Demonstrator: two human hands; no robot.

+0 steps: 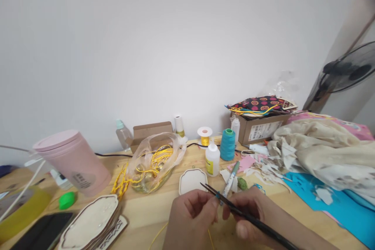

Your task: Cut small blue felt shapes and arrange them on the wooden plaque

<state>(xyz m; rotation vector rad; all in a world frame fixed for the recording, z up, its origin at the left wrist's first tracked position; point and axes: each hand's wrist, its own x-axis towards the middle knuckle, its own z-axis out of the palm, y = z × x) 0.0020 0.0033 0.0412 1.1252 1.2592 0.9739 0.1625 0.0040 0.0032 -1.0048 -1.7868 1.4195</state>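
My left hand (191, 218) is closed in a pinch, its thumb and fingertips pressed together. A tiny blue piece (217, 194) shows at those fingertips. Strands of thin yellow cord (158, 235) come out below the hand on both sides; the fingers hide how it is gripped. In my right hand (249, 213) are long black tweezers (252, 217), slanting up to the left, with their tips past my left thumb and slightly apart. Just behind the hands lies a white plaque with a scalloped edge (191, 179). A patterned pen (231, 183) lies behind the tweezers.
A glue bottle (212, 160), a teal thread cone (227, 145) and a yellow spool (204, 140) stand behind. Left are a bag of cords (158, 164), a pink tumbler (73, 164), stacked plaques (90, 218) and a phone (42, 231). Paper scraps and cloth (316, 144) lie right.
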